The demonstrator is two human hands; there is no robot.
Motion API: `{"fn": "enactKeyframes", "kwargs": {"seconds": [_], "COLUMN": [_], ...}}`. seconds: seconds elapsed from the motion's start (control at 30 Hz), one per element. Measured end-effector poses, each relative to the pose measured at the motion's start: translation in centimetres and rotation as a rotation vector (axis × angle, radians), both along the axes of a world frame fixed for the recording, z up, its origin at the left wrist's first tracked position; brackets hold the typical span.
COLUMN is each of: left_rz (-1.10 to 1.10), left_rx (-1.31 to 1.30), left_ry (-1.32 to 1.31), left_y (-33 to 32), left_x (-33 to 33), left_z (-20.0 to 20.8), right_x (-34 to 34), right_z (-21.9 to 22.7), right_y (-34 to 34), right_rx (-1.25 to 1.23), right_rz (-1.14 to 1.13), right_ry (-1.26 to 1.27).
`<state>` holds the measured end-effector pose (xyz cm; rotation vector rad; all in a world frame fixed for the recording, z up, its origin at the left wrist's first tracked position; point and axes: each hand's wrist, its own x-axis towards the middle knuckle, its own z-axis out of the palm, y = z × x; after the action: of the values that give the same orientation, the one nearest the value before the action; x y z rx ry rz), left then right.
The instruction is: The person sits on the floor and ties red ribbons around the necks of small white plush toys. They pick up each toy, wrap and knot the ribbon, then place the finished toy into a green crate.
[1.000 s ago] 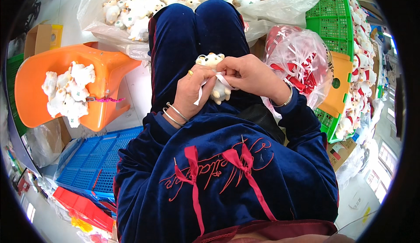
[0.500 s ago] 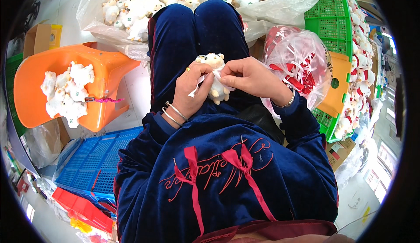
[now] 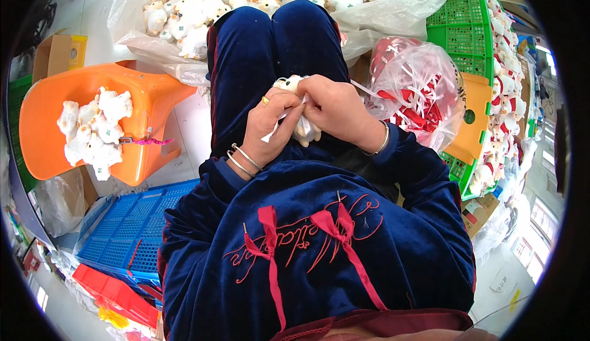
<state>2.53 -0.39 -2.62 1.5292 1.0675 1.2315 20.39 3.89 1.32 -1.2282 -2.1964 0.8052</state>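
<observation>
A small cream plush toy (image 3: 308,133) rests against my lap, mostly covered by both hands. My left hand (image 3: 265,126) is closed around its left side, and the end of a white ribbon (image 3: 270,133) sticks out under the thumb. From the right, my right hand (image 3: 341,112) bends over the toy's front. Its thumb and finger pinch the white ribbon at the toy's neck, close to the left fingertips. The toy's head shows above the hands and its feet below; any knot in the ribbon is hidden.
Beyond my knees lies a heap of plush toys (image 3: 184,18) on clear plastic sheeting (image 3: 393,18). At left, several toys sit on an orange chair (image 3: 43,123). Blue crates (image 3: 144,218) stand nearer. On the right are a bag of red-and-white ribboned pieces (image 3: 424,95) and a green crate (image 3: 461,24).
My right hand has turned over and moved left across the toy, covering more of its face and body. My left hand has stayed nearly still, and the toy remains in place.
</observation>
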Motion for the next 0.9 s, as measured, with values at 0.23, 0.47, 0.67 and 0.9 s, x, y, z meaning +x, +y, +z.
{"fn": "enactKeyframes", "kwargs": {"seconds": [0.23,0.47,0.67,0.9], "left_rz": [-0.018,-0.047,-0.057,-0.038], "left_rx": [0.051,0.015,-0.016,0.04], "left_ry": [0.038,0.049,0.026,0.097], "left_y": [-0.1,-0.3,-0.7,-0.4], "left_x": [0.0,-0.1,-0.3,-0.5], "left_z": [0.0,-0.2,-0.8,0.2], "right_x": [1.8,3.1,4.2,3.4], "right_z": [2.5,4.4,4.0,2.0], "right_y": [2.1,4.1,4.6,2.3], "right_rx": [-0.297,-0.439,-0.592,-0.811], "right_rz": [0.279,0.314,0.321,0.115], "right_ry": [-0.03,-0.232,0.054,0.665]}}
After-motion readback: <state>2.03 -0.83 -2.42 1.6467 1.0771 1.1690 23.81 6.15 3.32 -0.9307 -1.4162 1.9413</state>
